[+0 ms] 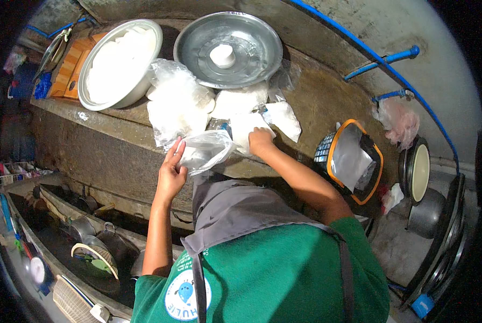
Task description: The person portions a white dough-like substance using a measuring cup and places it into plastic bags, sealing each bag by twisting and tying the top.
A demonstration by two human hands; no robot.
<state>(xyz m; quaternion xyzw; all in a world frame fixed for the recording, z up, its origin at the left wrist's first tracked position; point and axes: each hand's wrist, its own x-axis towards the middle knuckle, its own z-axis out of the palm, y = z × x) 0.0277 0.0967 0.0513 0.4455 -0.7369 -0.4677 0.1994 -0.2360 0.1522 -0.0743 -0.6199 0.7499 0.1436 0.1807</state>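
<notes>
My left hand [172, 171] holds the edge of a clear plastic bag [208, 149], its mouth spread wide near the counter's front edge. My right hand [261, 141] is curled over a flat white packet [245, 125]; its fingertips are hidden against it. Left of that packet, a large clear bag of white contents [180, 101] slumps on the counter. Two more white packets, one behind [241, 99] and one to the right [283, 119], lie close by. A white cup-like piece [223, 55] rests in a wide metal basin [261, 48] beyond them.
A large pale tub [157, 50] heaped with white material stands on the concrete counter [313, 89] at left. To the right is an orange-rimmed basket [380, 161] holding plastic sheets. Blue pipe [358, 42] runs along the wall. Pots and a strainer [95, 258] fill the trough at lower left.
</notes>
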